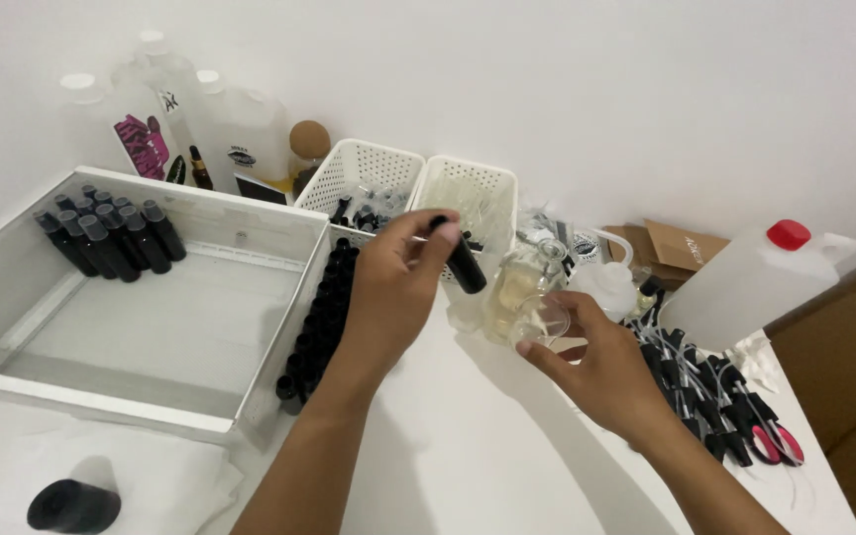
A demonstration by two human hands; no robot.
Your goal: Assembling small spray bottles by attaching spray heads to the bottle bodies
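My left hand (393, 287) holds a small black bottle (460, 260) between thumb and fingertips, tilted, above the white table. Just to its right, my right hand (596, 362) grips a clear glass flask (519, 287) with pale yellow liquid, its base resting near the table. The bottle's lower end is close to the flask's neck. A row of small black bottles (324, 312) runs along the outer wall of the white box under my left wrist.
A white open box (260, 367) holds several black bottles (111, 238) in its far corner. Two white perforated baskets (369, 168) stand behind. Large plastic jugs (230, 134) line the wall; a red-capped jug (755, 282) lies at right. Black spray pumps (705, 391) and red scissors (780, 446) lie right.
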